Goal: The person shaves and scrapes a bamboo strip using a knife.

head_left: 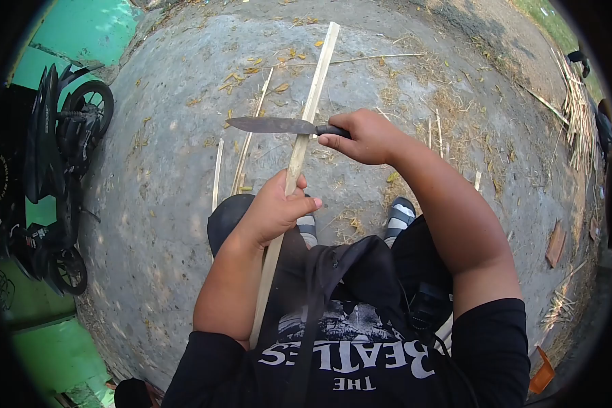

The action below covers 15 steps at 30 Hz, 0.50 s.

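A long pale strip, bamboo by its look [315, 90], slants up and away from beside my body. My left hand [277, 206] is closed around its lower middle, over my thigh. In my right hand [366, 138] is the dark handle of a large knife [272, 125]. The blade points left and lies across the strip, a little beyond my left hand. Whether its edge bites into the strip I cannot tell.
Thin strips [253, 132] lie on the concrete ground [156, 190] among dry leaves and shavings. A heap of sticks [578, 112] is at the far right. A motorcycle [64, 163] stands at the left. My sandalled feet [401, 212] are just ahead.
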Each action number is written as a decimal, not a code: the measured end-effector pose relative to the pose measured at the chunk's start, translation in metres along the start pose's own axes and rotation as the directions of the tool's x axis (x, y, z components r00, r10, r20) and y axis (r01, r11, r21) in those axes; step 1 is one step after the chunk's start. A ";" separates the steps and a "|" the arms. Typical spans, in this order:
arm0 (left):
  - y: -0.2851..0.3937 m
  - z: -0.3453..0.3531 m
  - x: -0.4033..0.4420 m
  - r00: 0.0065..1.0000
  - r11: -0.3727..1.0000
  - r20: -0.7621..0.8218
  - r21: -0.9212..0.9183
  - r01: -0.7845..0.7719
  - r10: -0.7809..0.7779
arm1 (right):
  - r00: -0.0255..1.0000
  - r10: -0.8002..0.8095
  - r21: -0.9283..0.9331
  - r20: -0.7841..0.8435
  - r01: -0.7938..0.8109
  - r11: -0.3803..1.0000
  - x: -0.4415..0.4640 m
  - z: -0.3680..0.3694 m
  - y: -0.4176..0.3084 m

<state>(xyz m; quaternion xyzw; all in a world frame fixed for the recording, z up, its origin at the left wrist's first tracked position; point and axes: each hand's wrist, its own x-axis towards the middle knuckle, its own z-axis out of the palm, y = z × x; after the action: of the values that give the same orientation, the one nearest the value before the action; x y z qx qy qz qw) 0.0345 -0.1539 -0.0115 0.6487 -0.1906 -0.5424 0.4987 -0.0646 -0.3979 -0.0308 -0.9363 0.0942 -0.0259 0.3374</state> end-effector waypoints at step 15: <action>0.000 0.002 -0.001 0.999 0.999 -0.014 0.019 -0.031 0.031 | 0.995 0.006 -0.073 0.102 0.002 0.997 -0.009 0.003 -0.017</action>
<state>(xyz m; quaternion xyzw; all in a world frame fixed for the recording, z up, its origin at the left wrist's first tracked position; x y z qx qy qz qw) 0.0323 -0.1544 -0.0109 0.6543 -0.2022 -0.5279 0.5023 -0.0702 -0.3816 -0.0221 -0.9480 0.0786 0.0259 0.3074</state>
